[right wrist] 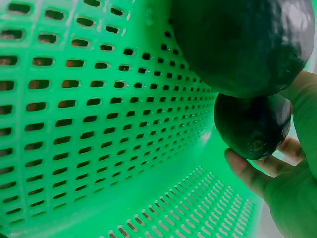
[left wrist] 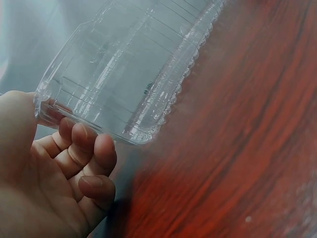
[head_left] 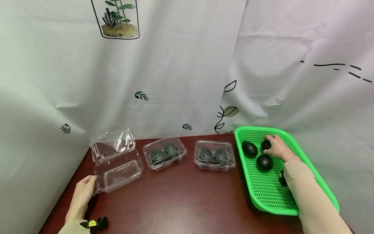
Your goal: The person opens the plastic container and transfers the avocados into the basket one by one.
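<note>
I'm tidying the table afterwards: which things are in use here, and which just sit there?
In use: open clear box held by left hand; avocado gripped by right hand; green tray.
Just sitting: two closed boxes, patterned curtain.

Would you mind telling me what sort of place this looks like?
Probably a staged packing setup, not a real kitchen: a printed curtain backdrop, a small wooden table, clear clamshell boxes, and a green tray.
</note>
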